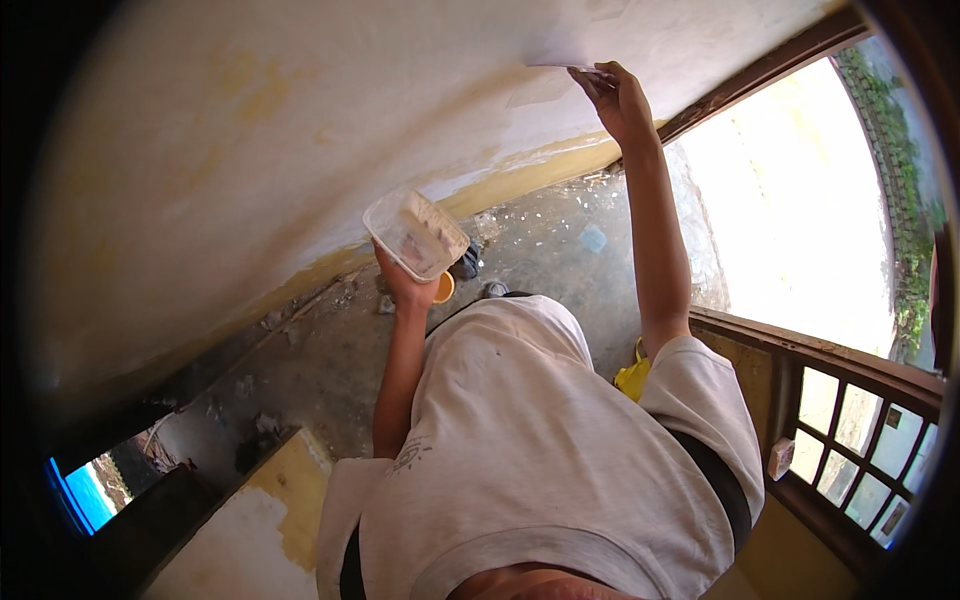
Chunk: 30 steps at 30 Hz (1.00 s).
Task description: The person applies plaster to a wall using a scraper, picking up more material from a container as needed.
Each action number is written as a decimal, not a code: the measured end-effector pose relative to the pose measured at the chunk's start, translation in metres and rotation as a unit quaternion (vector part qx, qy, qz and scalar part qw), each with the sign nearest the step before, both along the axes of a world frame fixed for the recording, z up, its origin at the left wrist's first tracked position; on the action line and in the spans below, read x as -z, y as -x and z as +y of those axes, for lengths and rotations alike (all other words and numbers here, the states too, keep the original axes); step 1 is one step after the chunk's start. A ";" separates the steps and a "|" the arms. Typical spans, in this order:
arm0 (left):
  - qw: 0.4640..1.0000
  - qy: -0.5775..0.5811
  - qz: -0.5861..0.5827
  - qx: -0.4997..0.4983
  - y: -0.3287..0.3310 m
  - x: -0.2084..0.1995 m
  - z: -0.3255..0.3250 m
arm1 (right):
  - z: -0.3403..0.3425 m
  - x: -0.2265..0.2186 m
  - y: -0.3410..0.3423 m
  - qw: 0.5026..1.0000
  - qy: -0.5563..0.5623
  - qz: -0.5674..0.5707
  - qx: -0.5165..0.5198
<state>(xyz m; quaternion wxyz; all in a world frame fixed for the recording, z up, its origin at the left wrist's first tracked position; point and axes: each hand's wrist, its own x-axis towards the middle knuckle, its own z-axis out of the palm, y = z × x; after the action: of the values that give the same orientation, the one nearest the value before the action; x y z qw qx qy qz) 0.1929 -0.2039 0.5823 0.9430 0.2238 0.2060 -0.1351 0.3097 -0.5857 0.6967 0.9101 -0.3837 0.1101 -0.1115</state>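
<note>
My right hand [622,100] is raised high against the wall. Its fingers grip a thin flat scraper [556,67], seen nearly edge-on, with the blade at the wall's surface. Around the blade, a paler smoothed patch [540,92] shows on the wall [330,110]. Lower and to the left, my left hand [402,286] holds a clear rectangular plastic tub [400,238] from beneath, tilted with its mouth toward the wall. Whitish paste or residue clings inside the tub. Most of my left fingers are hidden behind it.
An orange-yellow round container [444,288] stands on the grey concrete floor [540,240], which is littered with pale flecks. A yellow bag-like item [632,378] lies by my right side. A brown-framed opening [770,45] and a paned window [865,440] are at the right.
</note>
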 end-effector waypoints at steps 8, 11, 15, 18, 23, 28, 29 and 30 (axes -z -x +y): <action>0.999 -0.029 -0.007 0.020 0.004 0.010 -0.002 | 0.025 0.136 0.068 0.984 0.150 0.079 -0.052; 0.999 -0.039 -0.009 -0.005 0.008 0.018 0.007 | 0.089 0.119 0.058 0.978 -0.011 0.157 -0.138; 0.999 -0.031 -0.037 0.012 0.010 0.012 0.012 | 0.112 0.100 0.017 0.973 -0.146 0.112 -0.138; 0.999 -0.032 -0.039 0.007 0.018 0.004 0.018 | 0.063 0.039 -0.027 0.947 -0.296 0.011 -0.121; 0.997 -0.053 -0.040 -0.028 0.031 0.000 0.025 | -0.008 -0.044 0.026 0.891 -0.399 -0.190 -0.104; 0.998 -0.054 -0.036 -0.012 0.031 -0.001 0.031 | 0.058 0.009 0.070 0.992 -0.101 0.015 0.079; 0.998 -0.053 -0.036 -0.010 0.029 -0.003 0.030 | 0.076 0.030 0.071 0.994 -0.086 0.054 0.038; 0.998 -0.058 -0.030 -0.003 0.029 -0.007 0.031 | 0.102 0.036 0.075 0.995 -0.072 0.052 -0.036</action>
<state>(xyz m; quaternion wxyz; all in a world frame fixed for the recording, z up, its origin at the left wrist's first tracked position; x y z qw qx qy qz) 0.1637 -0.1728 0.5893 0.9348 0.2811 0.1856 -0.1129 0.2342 -0.4837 0.6608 0.9318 -0.3259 0.1517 -0.0505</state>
